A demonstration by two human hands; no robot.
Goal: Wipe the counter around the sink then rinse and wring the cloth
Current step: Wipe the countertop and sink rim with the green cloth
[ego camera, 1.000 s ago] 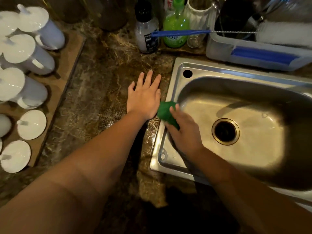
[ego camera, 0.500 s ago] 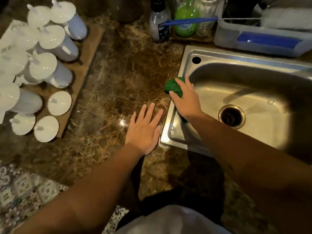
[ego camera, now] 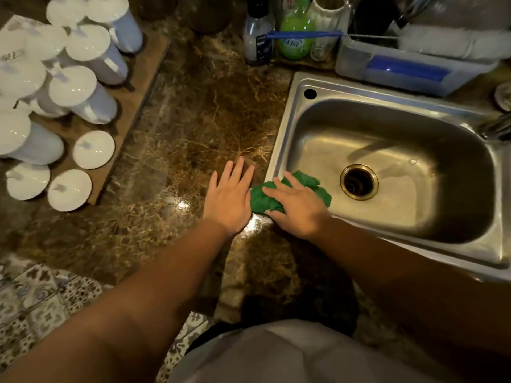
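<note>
A green cloth lies crumpled over the near-left corner of the steel sink, partly on its rim and partly hanging into the basin. My right hand presses down on the cloth with the fingers spread over it. Flat on the brown marble counter just left of the sink rests my left hand, fingers apart and holding nothing, its edge touching the cloth. The basin is bare, with a round drain in the middle.
White lidded mugs and loose white lids stand on a wooden board at the left. Bottles and a green spray bottle line the back edge. A grey dish rack sits behind the sink; the tap shows at right.
My right hand has slid the cloth along the sink's left rim toward me, down to the near-left corner. The left hand stays flat on the counter beside it.
</note>
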